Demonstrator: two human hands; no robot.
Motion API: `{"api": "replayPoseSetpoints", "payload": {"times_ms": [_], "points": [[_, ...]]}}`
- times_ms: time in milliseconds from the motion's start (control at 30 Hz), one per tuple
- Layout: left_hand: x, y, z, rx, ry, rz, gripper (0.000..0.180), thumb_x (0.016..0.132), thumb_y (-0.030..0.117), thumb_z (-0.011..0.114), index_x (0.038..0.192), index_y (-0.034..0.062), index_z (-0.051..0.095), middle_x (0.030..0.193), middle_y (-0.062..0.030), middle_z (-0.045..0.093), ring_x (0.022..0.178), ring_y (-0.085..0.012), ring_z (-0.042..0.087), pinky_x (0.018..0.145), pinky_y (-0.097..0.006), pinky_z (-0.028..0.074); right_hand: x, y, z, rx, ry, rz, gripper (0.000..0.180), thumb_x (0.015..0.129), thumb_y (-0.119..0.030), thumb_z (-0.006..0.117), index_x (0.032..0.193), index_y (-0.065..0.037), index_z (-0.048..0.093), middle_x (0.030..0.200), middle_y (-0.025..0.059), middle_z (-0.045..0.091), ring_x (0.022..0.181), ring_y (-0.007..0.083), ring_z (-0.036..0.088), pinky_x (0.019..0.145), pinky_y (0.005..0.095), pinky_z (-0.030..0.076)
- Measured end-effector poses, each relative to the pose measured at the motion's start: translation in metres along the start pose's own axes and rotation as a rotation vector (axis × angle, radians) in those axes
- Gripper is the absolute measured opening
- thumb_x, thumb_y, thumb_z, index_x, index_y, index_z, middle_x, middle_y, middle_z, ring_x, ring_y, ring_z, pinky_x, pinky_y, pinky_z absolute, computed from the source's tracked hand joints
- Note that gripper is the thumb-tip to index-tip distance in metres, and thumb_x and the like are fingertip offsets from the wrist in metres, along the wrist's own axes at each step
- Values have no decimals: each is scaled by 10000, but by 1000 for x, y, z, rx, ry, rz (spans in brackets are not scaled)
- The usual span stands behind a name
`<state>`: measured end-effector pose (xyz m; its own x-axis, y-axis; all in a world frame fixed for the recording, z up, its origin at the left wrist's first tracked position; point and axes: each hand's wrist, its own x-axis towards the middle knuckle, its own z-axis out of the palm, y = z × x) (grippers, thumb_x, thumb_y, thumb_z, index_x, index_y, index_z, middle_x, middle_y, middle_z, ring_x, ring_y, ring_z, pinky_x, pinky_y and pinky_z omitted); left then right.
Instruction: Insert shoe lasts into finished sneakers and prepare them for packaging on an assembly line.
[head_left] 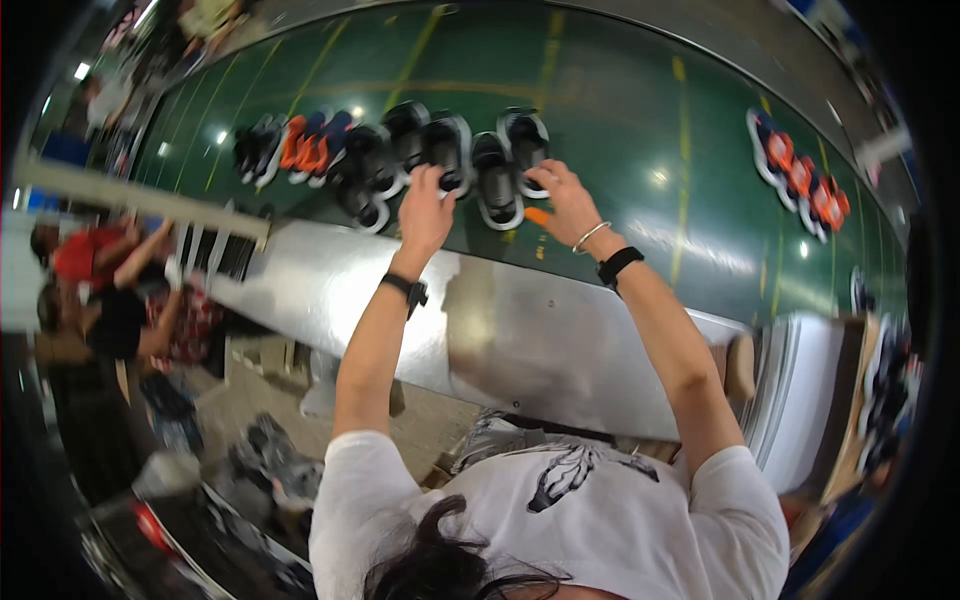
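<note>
Near the front edge of a green belt point(620, 130), my left hand point(427, 210) reaches to the heel end of a black shoe with a white sole point(446, 145). Its fingers are stretched out, somewhat blurred, and look to be at the shoe's edge. My right hand point(567, 205) has its fingers apart beside the heel of another black shoe point(523, 138). Something small and orange point(538, 215) shows at its thumb side; I cannot make out what it is. Between my hands stands a further black shoe with a white rim point(496, 185).
More black shoes point(367, 160) and some orange and blue shoes point(315, 145) stand to the left. Another orange and blue group point(800, 175) is far right. A metal ledge point(550, 340) runs along the belt's near side. Other people point(110, 300) are at the left.
</note>
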<state>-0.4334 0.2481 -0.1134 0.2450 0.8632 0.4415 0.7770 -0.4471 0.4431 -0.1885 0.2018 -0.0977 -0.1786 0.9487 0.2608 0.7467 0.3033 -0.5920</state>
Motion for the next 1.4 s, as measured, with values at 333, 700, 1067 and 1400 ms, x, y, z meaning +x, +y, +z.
{"api": "replayPoseSetpoints", "payload": {"times_ms": [333,700,1067,1400], "points": [[-122,230,-14,-582,-528,487,278,772,-44,616,1038,-11,542,892,-131,558,766,-274,550,710,-354,457,-351,-86,-104,-124,125,274,208,790,-184,639,934,-87,526,871,82,540,802,286,570,681,397,479],[-245,372,1,-419,-1434,1214,312,762,-11,598,1064,50,550,928,-155,596,852,-314,593,734,-368,475,-746,-247,11,247,241,1923,174,782,-173,623,915,-63,640,912,179,653,911,362,613,754,438,499],[-367,529,53,-229,-1972,1484,449,759,239,631,1147,53,502,881,-158,597,825,-306,580,759,-324,437,-801,-338,106,367,928,2235,203,726,-146,641,889,-27,630,824,170,653,831,368,620,739,423,487],[-453,607,144,-327,-2003,2152,371,872,40,409,1236,91,455,859,-116,603,766,-209,600,682,-300,477,-684,-357,145,615,1165,2380,244,645,-12,558,871,-54,639,786,140,657,771,335,640,673,407,505]]}}
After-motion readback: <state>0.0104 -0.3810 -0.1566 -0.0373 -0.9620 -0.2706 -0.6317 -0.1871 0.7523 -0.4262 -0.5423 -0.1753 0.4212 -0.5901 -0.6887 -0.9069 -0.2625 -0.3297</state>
